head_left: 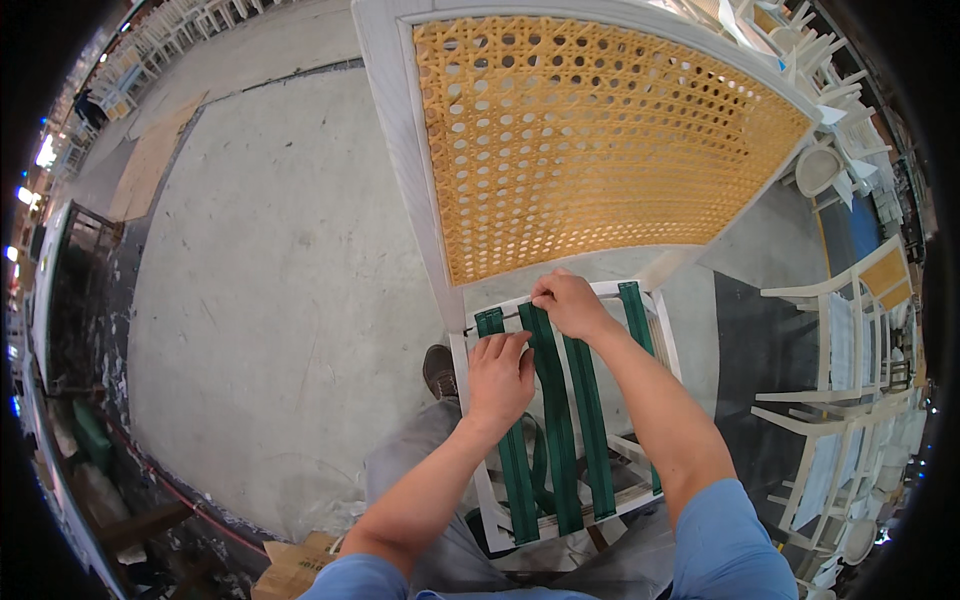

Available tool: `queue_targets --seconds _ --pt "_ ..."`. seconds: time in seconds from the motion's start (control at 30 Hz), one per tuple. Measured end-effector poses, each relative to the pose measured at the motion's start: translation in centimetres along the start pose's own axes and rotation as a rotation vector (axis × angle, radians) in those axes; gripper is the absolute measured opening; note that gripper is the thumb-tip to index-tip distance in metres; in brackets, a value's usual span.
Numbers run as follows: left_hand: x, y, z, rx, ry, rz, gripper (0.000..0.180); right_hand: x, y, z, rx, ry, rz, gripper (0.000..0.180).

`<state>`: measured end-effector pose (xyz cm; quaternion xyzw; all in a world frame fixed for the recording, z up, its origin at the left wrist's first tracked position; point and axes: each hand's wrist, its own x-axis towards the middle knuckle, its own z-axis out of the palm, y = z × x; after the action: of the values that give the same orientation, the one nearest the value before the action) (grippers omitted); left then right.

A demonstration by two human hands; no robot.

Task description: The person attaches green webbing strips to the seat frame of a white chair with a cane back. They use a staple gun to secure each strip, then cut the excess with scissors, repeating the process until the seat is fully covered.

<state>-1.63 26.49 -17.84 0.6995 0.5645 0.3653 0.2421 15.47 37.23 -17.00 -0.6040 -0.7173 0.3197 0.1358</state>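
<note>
White wooden seat frame with dark green flat webbing strips: from view centre, spans about 4 to 6 o'clock. Its grey-white wooden backrest frame, filled with a yellow woven cane panel, stands at 12 to 1.

Four strips run front to back: leftmost strip, second strip, third strip, rightmost strip. Slack green webbing loop hangs between the first two, toward 5 to 6 o'clock.

Left hand, just below view centre toward 5: over the leftmost strip, fingers half bent, tips near the second strip, thumb spread off. Can't tell if it grips. Right hand, 3 o'clock of centre: at the back end of the second strip, thumb and fingertips drawn together. Can't tell if webbing or something small is pinched.

Around: brown shoe at 7, beside the seat; brown cardboard at 7, farther out; grey concrete floor at 9; white wooden chairs at 3 to 4; more pale chair pieces piled at 2.
</note>
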Motion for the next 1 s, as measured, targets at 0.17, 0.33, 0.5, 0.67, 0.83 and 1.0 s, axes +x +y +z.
queue_targets --seconds 0.17,0.33,0.5,0.67,0.83,1.0 --pt "0.2 -0.9 1.2 0.189 -0.142 0.025 0.046 1.5 0.4 1.3 -0.042 -0.015 0.046 0.007" --pt "0.5 -1.4 2.5 0.316 -0.215 -0.007 0.063 2.0 0.4 1.5 -0.055 -0.032 0.051 0.010" --pt "0.6 -1.1 3.4 0.351 -0.230 -0.015 0.070 1.7 1.2 0.1 0.054 -0.056 0.062 0.014" --pt "0.5 -2.0 2.8 0.369 -0.230 -0.004 0.072 -5.9 2.9 -5.0 0.750 0.130 0.238 0.030" --pt "0.7 -1.8 2.3 0.407 -0.228 -0.009 0.072 -30.1 9.0 -11.4 0.638 0.649 0.531 0.023" --pt "0.3 -2.7 4.6 0.497 -0.093 0.203 0.074 -60.5 10.2 -11.2 0.357 1.036 1.193 0.016"
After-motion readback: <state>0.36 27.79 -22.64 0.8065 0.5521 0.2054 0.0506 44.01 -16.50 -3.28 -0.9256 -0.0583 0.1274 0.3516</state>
